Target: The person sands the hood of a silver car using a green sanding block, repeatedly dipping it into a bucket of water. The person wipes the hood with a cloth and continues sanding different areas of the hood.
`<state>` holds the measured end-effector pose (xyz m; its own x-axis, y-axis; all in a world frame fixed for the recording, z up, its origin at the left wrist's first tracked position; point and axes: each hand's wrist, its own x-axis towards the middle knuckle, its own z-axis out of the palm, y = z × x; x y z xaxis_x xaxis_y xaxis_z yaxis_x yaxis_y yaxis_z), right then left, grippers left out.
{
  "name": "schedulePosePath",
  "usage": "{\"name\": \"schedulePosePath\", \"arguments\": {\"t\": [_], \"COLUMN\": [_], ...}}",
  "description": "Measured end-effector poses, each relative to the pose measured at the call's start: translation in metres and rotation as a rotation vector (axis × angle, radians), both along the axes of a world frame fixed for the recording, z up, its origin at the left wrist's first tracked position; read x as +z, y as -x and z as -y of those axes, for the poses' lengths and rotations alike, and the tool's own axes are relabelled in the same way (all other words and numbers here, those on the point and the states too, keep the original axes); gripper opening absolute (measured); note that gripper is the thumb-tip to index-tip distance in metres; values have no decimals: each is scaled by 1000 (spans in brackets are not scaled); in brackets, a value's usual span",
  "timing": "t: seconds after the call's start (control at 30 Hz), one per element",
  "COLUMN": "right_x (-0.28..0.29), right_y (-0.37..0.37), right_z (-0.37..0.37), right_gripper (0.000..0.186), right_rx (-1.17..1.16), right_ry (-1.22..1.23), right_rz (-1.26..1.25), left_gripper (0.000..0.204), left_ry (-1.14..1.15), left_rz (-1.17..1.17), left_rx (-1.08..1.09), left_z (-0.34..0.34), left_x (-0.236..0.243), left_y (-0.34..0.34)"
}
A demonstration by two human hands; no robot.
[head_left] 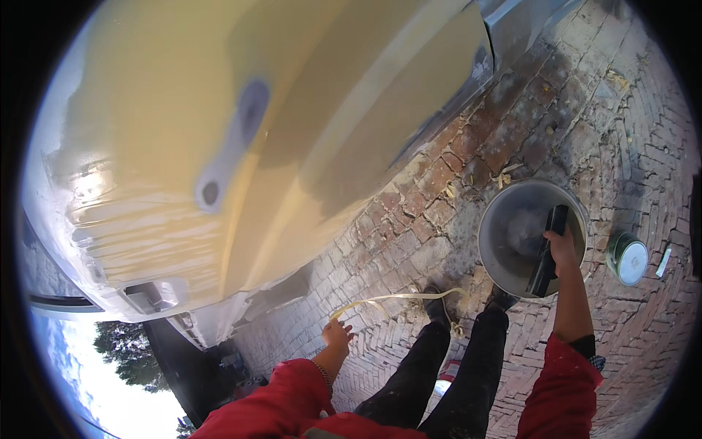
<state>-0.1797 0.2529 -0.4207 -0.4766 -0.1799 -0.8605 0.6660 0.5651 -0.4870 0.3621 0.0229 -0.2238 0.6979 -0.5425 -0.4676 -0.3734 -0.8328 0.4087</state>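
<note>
Yellowish vehicle panel looms up left; the grey basin sits below, right hand clamped round a black bar over it, so I'd steady that; tin just beyond, yellow strip might snag shoes, can't tell if left hand pinches it

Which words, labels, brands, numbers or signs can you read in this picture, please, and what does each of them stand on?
There is no text that I can read in this view.
Round tin with a pale end, right of the bucket: any print is too small and blurred to read.
Long black block in the right hand: no lettering can be made out.
</note>
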Motion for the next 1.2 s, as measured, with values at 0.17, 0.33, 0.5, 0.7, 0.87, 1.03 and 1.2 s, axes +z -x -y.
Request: {"name": "schedulePosePath", "arguments": {"t": [0.17,0.33,0.5,0.7,0.87,1.03,1.2], "right_x": [-3,-14,-9,42,99,149,183], "right_y": [0,2,11,-5,-60,-122,-177], "right_z": [9,7,3,-9,-13,10,37], "right_gripper": [65,66,79,95,93,90,84], "right_rx": [1,40,57,112,76,111,103], "right_ry": [61,26,-98,-148,82,15,46], "right_rz": [69,77,-4,52,104,53,86], "left_gripper": [39,51,48,55,64,49,46], "left_ry": [-249,-928,60,471,471,314,135], "left_rz": [211,177,-66,-313,-481,-718,-932], "left_rx": [-82,-981,-573,-238,1,-207,-443], "left_z": [58,60,59,102,139,162,180], "left_x": [70,86,114,189,209,199,191], "left_y": [-84,-37,33,47,12,-8,-23]}}
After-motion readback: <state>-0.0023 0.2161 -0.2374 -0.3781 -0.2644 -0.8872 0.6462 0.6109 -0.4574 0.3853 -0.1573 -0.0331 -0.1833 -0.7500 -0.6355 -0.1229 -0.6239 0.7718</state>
